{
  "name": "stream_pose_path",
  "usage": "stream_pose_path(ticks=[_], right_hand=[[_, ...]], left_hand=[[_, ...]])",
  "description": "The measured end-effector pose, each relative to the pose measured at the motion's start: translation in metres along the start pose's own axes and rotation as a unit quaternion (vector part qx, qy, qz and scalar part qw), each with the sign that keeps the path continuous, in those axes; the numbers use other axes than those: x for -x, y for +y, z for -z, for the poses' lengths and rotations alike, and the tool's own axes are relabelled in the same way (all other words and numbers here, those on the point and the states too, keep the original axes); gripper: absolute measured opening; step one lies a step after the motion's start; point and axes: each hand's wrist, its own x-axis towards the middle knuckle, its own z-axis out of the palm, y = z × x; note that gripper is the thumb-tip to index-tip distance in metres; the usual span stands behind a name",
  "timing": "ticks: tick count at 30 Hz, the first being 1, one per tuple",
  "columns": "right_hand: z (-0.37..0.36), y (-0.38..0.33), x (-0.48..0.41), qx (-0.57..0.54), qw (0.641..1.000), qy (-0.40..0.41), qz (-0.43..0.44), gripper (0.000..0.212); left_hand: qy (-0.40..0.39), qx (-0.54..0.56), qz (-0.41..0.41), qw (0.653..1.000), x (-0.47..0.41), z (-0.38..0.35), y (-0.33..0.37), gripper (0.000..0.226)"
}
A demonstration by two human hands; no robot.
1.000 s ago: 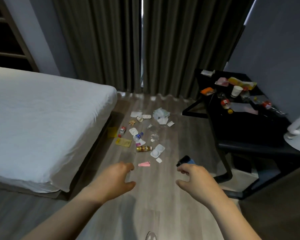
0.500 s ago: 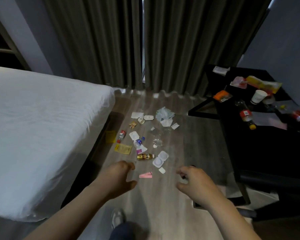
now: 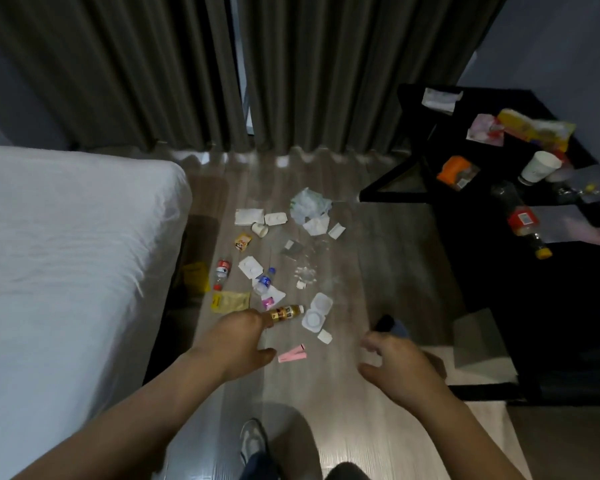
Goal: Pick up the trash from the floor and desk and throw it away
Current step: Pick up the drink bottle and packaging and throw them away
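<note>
Trash lies scattered on the wooden floor: a pink wrapper, a small brown bottle, a white plastic clamshell, a yellow packet, two small plastic bottles and crumpled white paper. More trash sits on the black desk: a paper cup, an orange packet, a lying bottle. My left hand hovers just before the brown bottle, fingers loosely curled, holding nothing. My right hand hangs empty and loosely curled to the right.
A white bed fills the left side. Dark curtains close off the far wall. A dark object lies on the floor beyond my right hand. My shoe shows at the bottom.
I have stepped closer to the floor trash and the view tilted down. Both hands stay out in front, the left one now nearer the brown bottle.
</note>
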Motion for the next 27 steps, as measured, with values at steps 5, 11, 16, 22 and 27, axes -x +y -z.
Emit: stream_pose_path(ticks=[5,11,16,22,27], right_hand=[[-0.002,0.004,-0.047,-0.02,0.999,-0.024,-0.028,0.042],[0.0,0.035,-0.127,-0.037,0.997,-0.052,-0.04,0.041],[-0.015,0.08,-0.208,-0.045,0.995,-0.06,-0.059,0.042],[-0.075,0.137,-0.322,-0.038,0.992,-0.067,-0.095,0.041],[-0.173,0.177,-0.416,-0.037,0.993,-0.058,-0.097,0.043]], left_hand=[[-0.026,0.016,-0.004,1.0,-0.057,0.006,-0.015,0.048],[-0.047,0.016,0.013,0.999,-0.13,-0.003,-0.023,0.045],[-0.051,0.013,0.049,0.997,-0.21,-0.034,-0.031,0.047],[-0.069,0.009,0.052,0.996,-0.334,-0.11,-0.061,0.047],[-0.069,0.001,0.026,0.997,-0.436,-0.201,-0.102,0.046]])
